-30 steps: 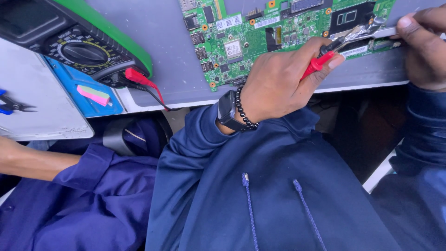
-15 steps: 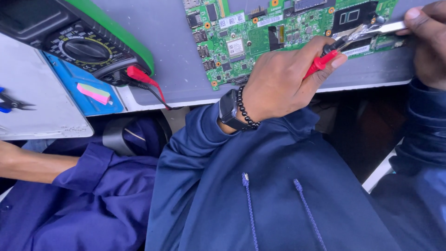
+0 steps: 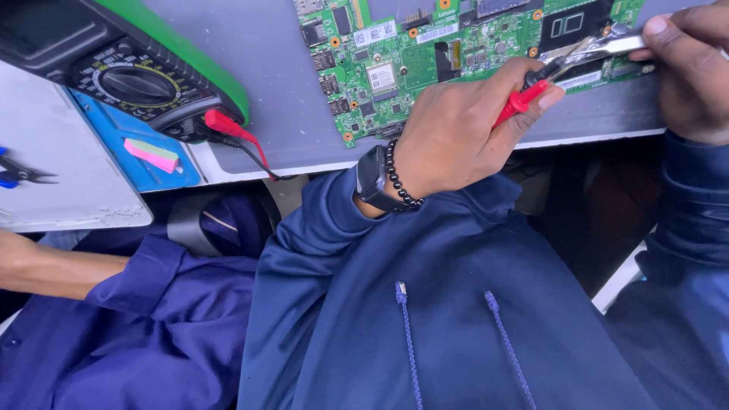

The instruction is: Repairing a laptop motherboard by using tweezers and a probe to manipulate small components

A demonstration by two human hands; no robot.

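A grey bench top [image 3: 304,91] fills the upper part of the view, its pale front edge running across just above the person's lap. On it, near the front edge, lies a green circuit board [image 3: 425,53], flat, crowded with small chips and connectors, its right end reaching under both hands. The left hand [image 3: 456,137] rests over the board's lower edge, fingers curled tight round a red probe [image 3: 520,102]; the probe's dark tip points up and right onto the board beside a strip of silvery foil [image 3: 588,52]. A black watch [image 3: 372,178] and a bead bracelet [image 3: 399,178] sit on that wrist. The right hand [image 3: 687,68] comes in from the right edge, its thumb and fingers closed down on the far end of the foil, pressing it to the board; how the hidden fingers lie cannot be told. At the bench's left stands a multimeter [image 3: 144,72], black-faced with a round dial and a green casing, and a red plug [image 3: 228,125] with a dark lead leaves its lower corner and drops over the bench edge. Just left of the meter a blue tray [image 3: 129,152] holds a small pink and green eraser-like block [image 3: 152,154]. Further left is a white surface [image 3: 61,167] with blue-handled cutters [image 3: 19,175] at the frame's edge. Below the bench is the person's dark blue hooded top [image 3: 440,319] with its two cords; beside it, at lower left, another person's blue sleeve [image 3: 152,319] and bare forearm [image 3: 53,266].
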